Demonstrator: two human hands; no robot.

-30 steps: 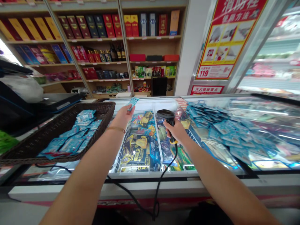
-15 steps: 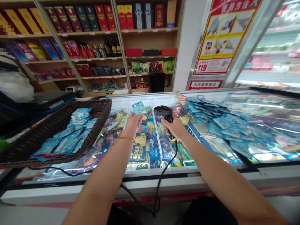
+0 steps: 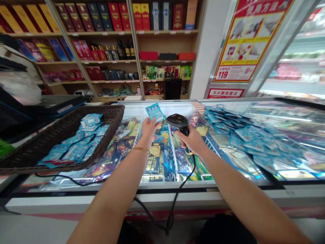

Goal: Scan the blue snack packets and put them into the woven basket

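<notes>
Blue packet (image 3: 155, 112) in the head view: small, flat, light blue, with dark round marks along its top and print too fine to read. Sits tilted, pinched at its lower edge by the left hand (image 3: 149, 128), close beside a black barcode scanner (image 3: 177, 120) gripped by its handle in the right hand (image 3: 190, 137). Left of the left hand, similar packets (image 3: 78, 150) in a wicker basket (image 3: 117, 114). Beyond the right hand, "119" and "使用方法" on a red-and-yellow poster (image 3: 240, 51); below, "灭火器放置点" on a red sign (image 3: 225, 93).
</notes>
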